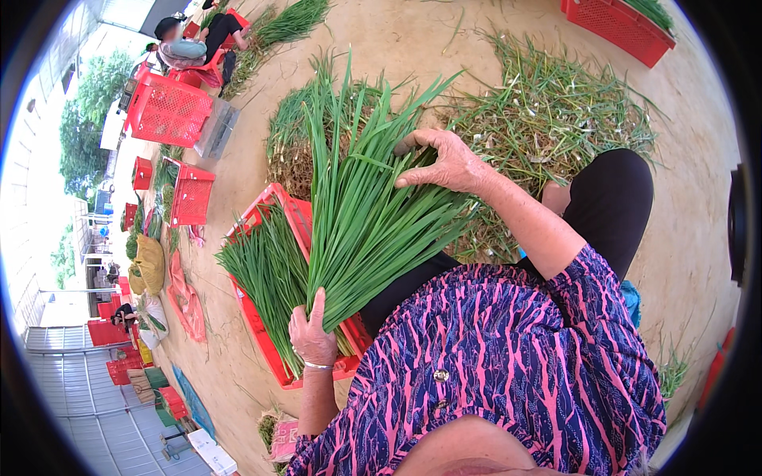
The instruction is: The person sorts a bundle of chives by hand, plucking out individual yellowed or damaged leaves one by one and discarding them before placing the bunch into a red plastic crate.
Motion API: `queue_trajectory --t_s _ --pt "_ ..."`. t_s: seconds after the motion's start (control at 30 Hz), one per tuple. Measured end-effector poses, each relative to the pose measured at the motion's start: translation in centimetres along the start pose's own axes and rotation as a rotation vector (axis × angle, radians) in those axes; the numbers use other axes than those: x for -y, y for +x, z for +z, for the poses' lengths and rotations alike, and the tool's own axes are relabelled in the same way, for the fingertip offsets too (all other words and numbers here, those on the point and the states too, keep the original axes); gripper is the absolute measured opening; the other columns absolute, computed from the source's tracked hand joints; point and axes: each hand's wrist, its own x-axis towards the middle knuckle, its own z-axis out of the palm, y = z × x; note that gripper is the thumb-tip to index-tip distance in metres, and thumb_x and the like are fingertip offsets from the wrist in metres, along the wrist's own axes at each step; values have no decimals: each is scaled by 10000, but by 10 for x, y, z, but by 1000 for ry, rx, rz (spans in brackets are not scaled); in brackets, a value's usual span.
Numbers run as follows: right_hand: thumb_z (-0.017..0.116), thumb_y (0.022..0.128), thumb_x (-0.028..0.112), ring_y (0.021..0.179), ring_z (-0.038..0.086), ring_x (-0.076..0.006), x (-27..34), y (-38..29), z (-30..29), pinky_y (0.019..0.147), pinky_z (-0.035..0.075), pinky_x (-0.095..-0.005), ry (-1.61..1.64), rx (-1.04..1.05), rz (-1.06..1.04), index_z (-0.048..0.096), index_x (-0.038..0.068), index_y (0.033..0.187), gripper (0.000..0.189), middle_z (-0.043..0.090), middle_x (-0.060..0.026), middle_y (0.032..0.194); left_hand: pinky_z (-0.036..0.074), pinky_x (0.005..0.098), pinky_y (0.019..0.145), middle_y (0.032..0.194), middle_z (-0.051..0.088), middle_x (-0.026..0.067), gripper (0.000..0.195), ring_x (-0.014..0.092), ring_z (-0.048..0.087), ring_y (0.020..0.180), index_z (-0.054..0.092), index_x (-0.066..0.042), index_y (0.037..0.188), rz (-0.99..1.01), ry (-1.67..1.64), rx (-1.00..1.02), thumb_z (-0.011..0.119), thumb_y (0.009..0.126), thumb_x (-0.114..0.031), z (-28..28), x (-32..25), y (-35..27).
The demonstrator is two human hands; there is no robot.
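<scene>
A fanned bunch of long green garlic chives (363,220) lies across my lap, leaf tips pointing away from me. My left hand (312,333), with a bracelet at the wrist, grips the gathered lower end of the bunch. At the leafy right side is my right hand (437,160), thumb and fingers spread apart; whether it pinches a leaf I cannot tell. Beside my left hand stands a red plastic crate (246,309) holding more bundled chives (266,268). The bunch partly covers this crate.
Untrimmed chives with roots (290,143) lie beyond the crate. A heap of leaf waste (553,113) spreads ahead on the right. Another red crate (619,30) stands at the far right. Stacked crates (169,110) and a seated person (184,50) are at the far left.
</scene>
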Motion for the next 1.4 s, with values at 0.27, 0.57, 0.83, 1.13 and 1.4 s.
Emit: queue_trajectory --t_s 0.27,0.57,0.83,1.13,1.4 --pt "846 719 270 819 618 -150 2 -1 6 787 486 -311 188 48 -56 718 33 969 367 678 -70 823 448 445 707 884 484 129 623 353 533 793 538 -229 1367 14 -6 16 667 766 -128 0 1 -1" --pt "772 795 180 742 565 -83 -7 -1 17 694 466 -281 226 7 -72 716 19 900 200 665 -19 781 459 451 713 883 490 121 618 347 547 794 556 -274 1352 1 -2 8 694 758 -169 0 -1 0" --pt "633 892 107 628 546 -100 -5 -3 43 600 478 -248 881 -409 419 552 59 828 113 583 -17 675 438 457 698 898 484 145 651 367 527 802 510 -204 1393 -14 -19 72 643 768 -80 -2 -5 1" --pt "603 910 117 704 520 -61 -25 3 -24 652 430 -229 555 -525 137 624 17 898 103 604 4 762 455 454 725 894 493 134 638 361 538 805 552 -256 1355 -46 -51 43 676 746 -109 5 -3 -3" --pt "583 933 164 787 571 -83 -13 0 -3 718 482 -270 232 -167 161 618 -20 1095 247 630 -28 851 454 448 716 877 485 130 624 354 535 788 556 -261 1349 -40 -23 48 684 752 -134 -1 -7 1"
